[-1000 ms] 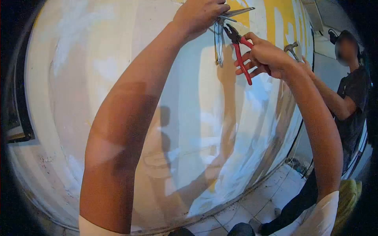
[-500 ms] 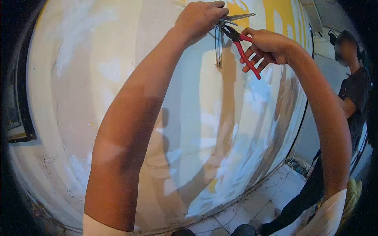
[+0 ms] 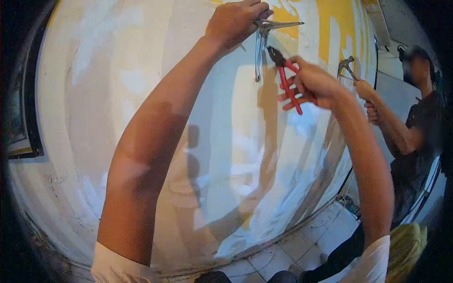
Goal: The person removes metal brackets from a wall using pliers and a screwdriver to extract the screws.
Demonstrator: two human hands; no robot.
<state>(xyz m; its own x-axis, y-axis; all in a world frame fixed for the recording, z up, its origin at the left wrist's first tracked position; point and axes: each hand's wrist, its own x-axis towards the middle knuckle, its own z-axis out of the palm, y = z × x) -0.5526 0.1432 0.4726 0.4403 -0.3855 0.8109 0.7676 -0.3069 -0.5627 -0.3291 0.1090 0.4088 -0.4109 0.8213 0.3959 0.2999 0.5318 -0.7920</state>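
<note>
Facing a big patchy-painted wall (image 3: 212,155), w/ yellow streaks right of the metal bracket (image 3: 258,59). Sharing the space w/ a co-worker (image 3: 424,108) well right of the bracket, and standing over a tiled floor (image 3: 285,247) far below it. Seeing a dark frame (image 3: 37,94) well left of the bracket, plus a yellowish cloth (image 3: 408,250) low and far right of it.

Reaching up w/ both arms. Gripping the bracket near its top corner w/ the left hand (image 3: 236,23) – fingers curling round the metal, exact fingertip contact partly hidden. Keeping the bracket up at the wall: pointing one arm down, the other out to the right. Holding red-handled pliers (image 3: 277,57) in the right hand (image 3: 316,84), below and right of the bracket's corner, w/ fingers loosely wrapping the spread handles. Aiming the pliers' dark nose up at the bracket's downward arm, just beside it – not visibly pinching anything; can't tell how wide the nose is opening. Noting a hammer (image 3: 347,62) in the co-worker's grip, right of the bracket.

Prob. steadying the bracket while positioning the pliers, judging by the pose. Calling for a firm L hold, careful lining-up of the nose w/ the metal, then an even R squeeze w/o tilting the bracket.
</note>
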